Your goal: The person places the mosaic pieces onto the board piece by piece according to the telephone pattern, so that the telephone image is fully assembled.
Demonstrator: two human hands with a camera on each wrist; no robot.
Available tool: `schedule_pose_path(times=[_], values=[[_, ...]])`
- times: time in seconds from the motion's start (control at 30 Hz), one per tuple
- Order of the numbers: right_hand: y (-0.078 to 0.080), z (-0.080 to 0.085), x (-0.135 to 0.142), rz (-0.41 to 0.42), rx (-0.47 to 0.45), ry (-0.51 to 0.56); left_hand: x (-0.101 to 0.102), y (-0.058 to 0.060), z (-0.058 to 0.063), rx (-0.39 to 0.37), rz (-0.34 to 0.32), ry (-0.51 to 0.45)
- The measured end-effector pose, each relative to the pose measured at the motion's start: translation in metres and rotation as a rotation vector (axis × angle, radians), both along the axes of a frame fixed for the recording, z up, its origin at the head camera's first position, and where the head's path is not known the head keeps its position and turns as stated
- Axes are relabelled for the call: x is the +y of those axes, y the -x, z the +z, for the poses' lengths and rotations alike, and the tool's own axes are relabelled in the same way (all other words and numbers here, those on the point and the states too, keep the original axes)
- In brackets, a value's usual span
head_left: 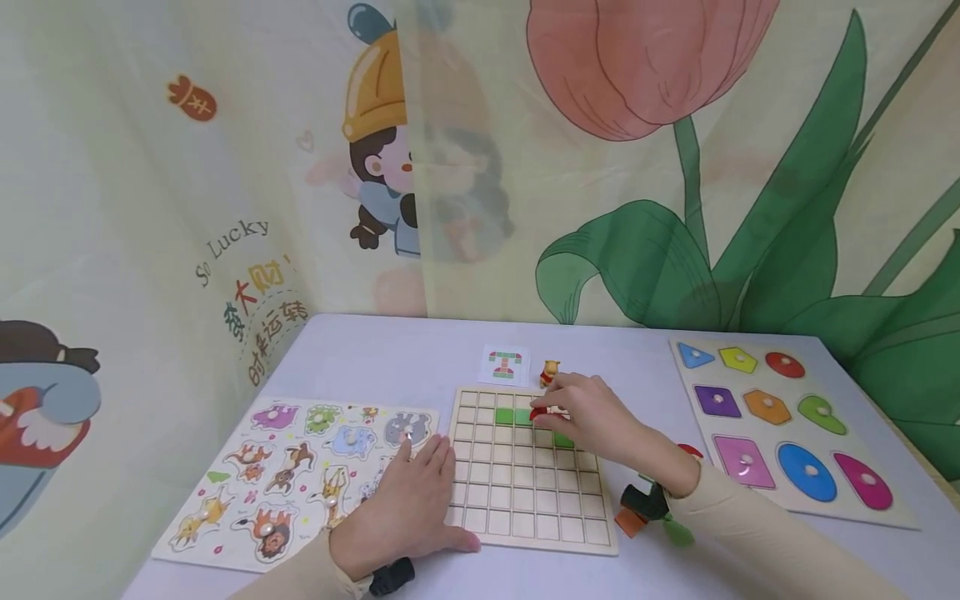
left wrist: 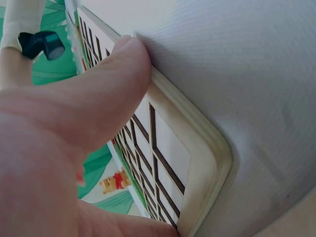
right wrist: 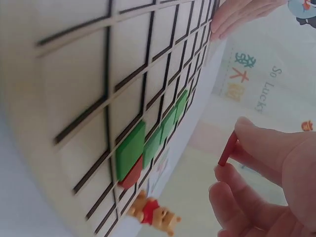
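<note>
A wooden grid board [head_left: 536,542] lies in the middle of the table. My left hand [head_left: 408,504] rests at its left side with straight fingers, the thumb [left wrist: 126,61] against the board's near edge. Over the far part of the grid, my right hand [head_left: 588,414] pinches a thin red tile [right wrist: 228,148] between thumb and fingertips. In the right wrist view this tile is held clear above the board. Several green tiles [right wrist: 131,150] sit in the grid's cells, with a red tile [right wrist: 132,177] beside the nearest one.
A card with a coloured pattern [head_left: 505,365] and a small bear figurine [head_left: 551,372] stand behind the board. An animal puzzle board [head_left: 300,442] lies left, a shape puzzle board [head_left: 817,508] right. Loose orange [head_left: 630,522] and green pieces [head_left: 678,533] lie by my right forearm.
</note>
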State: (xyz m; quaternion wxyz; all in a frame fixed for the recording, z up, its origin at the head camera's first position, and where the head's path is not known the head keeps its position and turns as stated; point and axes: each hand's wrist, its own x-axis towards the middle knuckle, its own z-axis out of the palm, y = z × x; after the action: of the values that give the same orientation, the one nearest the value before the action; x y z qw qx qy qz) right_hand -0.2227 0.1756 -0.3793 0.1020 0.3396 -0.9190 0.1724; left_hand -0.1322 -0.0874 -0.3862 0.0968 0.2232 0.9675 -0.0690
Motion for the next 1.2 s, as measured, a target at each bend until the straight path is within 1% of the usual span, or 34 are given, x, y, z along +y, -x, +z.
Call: schedule_pose_path(times=[0.23, 0.37, 0.57, 0.77, 0.9, 1.07, 1.2], values=[[0.018, 0.001, -0.027, 0.089, -0.072, 0.026, 0.001, 0.001, -0.001, 0.009, -0.009, 0.024], [0.027, -0.001, -0.040, 0.102, -0.066, 0.017, 0.001, 0.002, -0.001, 0.016, -0.017, 0.022], [0.035, -0.009, -0.059, 0.085, -0.040, -0.054, 0.002, 0.003, 0.000, 0.025, -0.022, 0.042], [0.037, -0.012, -0.072, 0.034, -0.076, -0.119, 0.003, 0.002, 0.001, 0.017, -0.018, 0.024], [0.039, -0.016, -0.075, 0.031, -0.080, -0.137, 0.003, 0.002, 0.002, 0.016, -0.015, 0.033], [0.043, -0.019, -0.079, 0.051, -0.093, -0.140, 0.003, 0.002, 0.002, 0.015, -0.016, 0.052], [0.044, -0.020, -0.080, 0.047, -0.099, -0.132, 0.003, 0.002, 0.002, 0.022, -0.020, 0.063]])
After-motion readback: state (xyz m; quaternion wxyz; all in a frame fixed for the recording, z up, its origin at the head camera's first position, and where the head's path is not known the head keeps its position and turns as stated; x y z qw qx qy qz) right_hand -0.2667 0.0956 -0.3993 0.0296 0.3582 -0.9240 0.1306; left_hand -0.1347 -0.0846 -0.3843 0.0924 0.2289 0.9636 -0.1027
